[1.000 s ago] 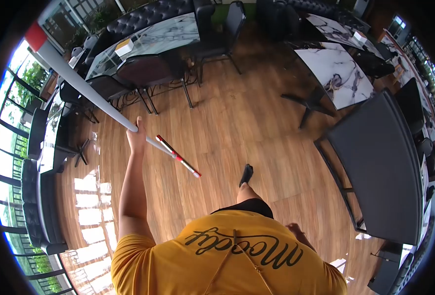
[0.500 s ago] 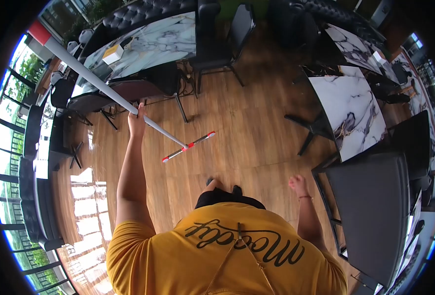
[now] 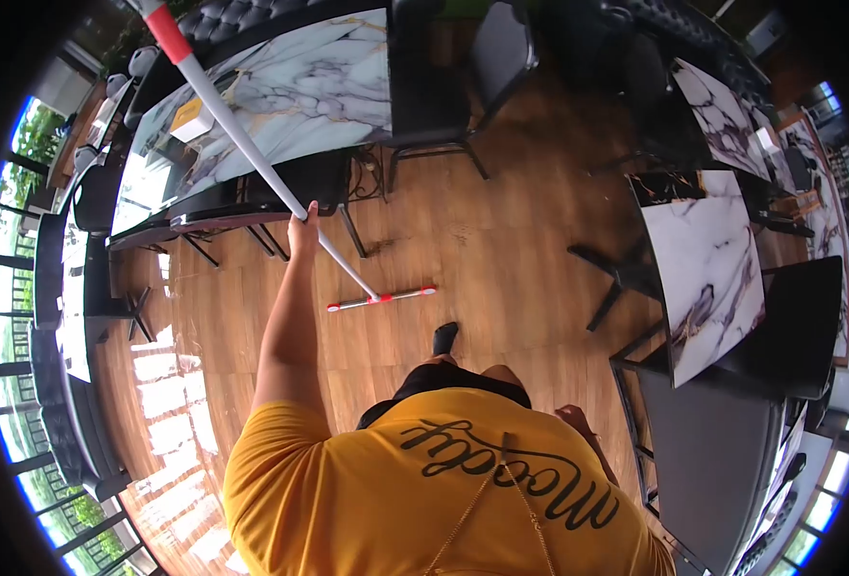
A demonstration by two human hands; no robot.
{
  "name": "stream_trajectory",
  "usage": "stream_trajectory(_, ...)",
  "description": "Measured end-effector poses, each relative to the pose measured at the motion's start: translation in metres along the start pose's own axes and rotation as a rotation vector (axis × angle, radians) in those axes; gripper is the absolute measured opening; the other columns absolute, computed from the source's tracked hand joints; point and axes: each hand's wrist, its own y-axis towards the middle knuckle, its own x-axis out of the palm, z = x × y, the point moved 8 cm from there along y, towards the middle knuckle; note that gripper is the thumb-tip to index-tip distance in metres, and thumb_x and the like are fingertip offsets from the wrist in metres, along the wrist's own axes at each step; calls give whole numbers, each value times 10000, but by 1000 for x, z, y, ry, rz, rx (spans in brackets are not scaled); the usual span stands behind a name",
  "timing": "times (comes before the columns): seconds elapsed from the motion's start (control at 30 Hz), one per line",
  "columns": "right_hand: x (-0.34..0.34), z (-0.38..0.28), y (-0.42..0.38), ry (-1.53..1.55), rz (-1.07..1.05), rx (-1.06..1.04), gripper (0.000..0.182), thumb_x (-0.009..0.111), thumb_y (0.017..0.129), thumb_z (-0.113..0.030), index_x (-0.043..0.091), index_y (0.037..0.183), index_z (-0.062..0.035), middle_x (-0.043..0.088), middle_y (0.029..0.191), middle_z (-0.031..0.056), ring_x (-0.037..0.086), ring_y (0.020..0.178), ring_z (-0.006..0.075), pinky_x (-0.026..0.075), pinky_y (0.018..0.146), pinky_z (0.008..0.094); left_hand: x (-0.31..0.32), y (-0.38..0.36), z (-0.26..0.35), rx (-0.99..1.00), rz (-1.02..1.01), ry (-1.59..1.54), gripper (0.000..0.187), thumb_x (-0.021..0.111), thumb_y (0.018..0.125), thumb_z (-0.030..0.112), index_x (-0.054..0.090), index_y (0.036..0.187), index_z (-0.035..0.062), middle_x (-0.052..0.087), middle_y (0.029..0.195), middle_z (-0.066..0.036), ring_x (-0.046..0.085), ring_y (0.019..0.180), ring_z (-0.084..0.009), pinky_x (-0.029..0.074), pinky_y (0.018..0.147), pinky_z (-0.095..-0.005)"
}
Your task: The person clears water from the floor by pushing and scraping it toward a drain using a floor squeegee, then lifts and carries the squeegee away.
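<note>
My left hand is wrapped round the grey pole of a floor mop, out in front of me. The pole has a red band near its upper end and slants down to a narrow red and silver head on the wooden floor. Low on the right, beside my yellow shirt, is my right hand, small and partly hidden, nearest to the dark bench; its fingers are not clear.
A marble-topped table with a yellow and white box stands front left, chairs beside it. Another marble table is on the right, above a dark grey bench. Wooden floor lies between them.
My left hand and the pole have shifted right in view, and the mop head has turned more level. My right hand has dropped back toward my body. One foot has come forward.
</note>
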Motion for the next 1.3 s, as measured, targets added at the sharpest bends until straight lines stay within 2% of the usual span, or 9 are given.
stream_trajectory(0.2, -10, 8, 43, 509, 116, 170, 174, 611, 877, -165, 598, 929, 0, 662, 771, 114, 651, 649, 193, 526, 569, 302, 38, 96, -30, 26, 52, 193, 354, 688, 851, 281, 529, 1038, 26, 673, 840, -184, 668, 830, -337, 503, 734, -442)
stream_trajectory(0.6, -72, -102, 94, 426, 162, -25, 185, 609, 890, -171, 613, 866, 13, 665, 761, 94, 655, 682, 177, 523, 616, 304, 130, 213, -39, -117, -55, 466, 588, 637, 846, 303, 372, 1218, -68, 582, 1141, -292, 592, 1062, -428, 490, 913, -449)
stream_trajectory(0.73, -78, -49, 129, 399, 124, 124, 166, 611, 891, -159, 621, 885, 7, 684, 766, 110, 672, 657, 193, 541, 599, 318, 191, 224, -45, 327, -600, 1714, 618, 652, 836, 292, 333, 1218, -73, 584, 1125, -276, 628, 1005, -403, 511, 886, -454)
stream_trajectory(0.9, -134, -31, 177, 507, 68, 288, 192, 602, 909, -194, 618, 910, -3, 655, 756, 111, 662, 633, 199, 541, 544, 308, 160, 162, 7, -131, 175, 825, 611, 656, 831, 328, 391, 1158, -116, 545, 1152, -300, 580, 1069, -407, 505, 906, -441)
stream_trajectory(1.0, -175, -37, 222, 504, 52, 227, 194, 609, 901, -202, 613, 900, -8, 647, 746, 102, 637, 605, 180, 537, 551, 301, 205, 112, -22, -358, 102, 793, 545, 614, 847, 315, 433, 1204, -56, 551, 1160, -259, 559, 1089, -397, 486, 906, -457)
stream_trajectory(1.07, -214, -79, 261, 441, 28, 121, 187, 612, 899, -198, 604, 884, -12, 628, 720, 74, 612, 589, 155, 510, 527, 286, 318, 64, -6, 478, -878, 1716, 368, 566, 846, 370, 637, 1020, 53, 667, 1023, -182, 632, 950, -414, 519, 808, -459)
stream_trajectory(1.1, -231, -103, 284, 489, 0, 47, 180, 614, 900, -196, 601, 872, -19, 613, 702, 58, 600, 592, 142, 492, 531, 271, 327, 61, -8, -115, -718, 1016, 363, 576, 837, 366, 633, 1062, 87, 673, 1036, -169, 630, 993, -392, 513, 830, -453)
stream_trajectory(1.2, -292, -227, 339, 93, -78, -540, 224, 568, 878, -205, 599, 738, -33, 598, 667, 48, 564, 573, 149, 436, 521, 291, 420, 14, 67, 60, -798, 732, 336, 627, 826, 319, 622, 1044, 64, 669, 1040, -178, 636, 999, -342, 513, 829, -421)
stream_trajectory(1.3, -348, -331, 389, 323, -59, -463, 181, 553, 916, -163, 605, 824, -15, 610, 687, 25, 597, 649, 98, 465, 615, 247, 496, 0, 144, 185, -910, 460, 262, 601, 863, 250, 619, 1057, 76, 674, 1018, -173, 641, 982, -332, 513, 808, -423)
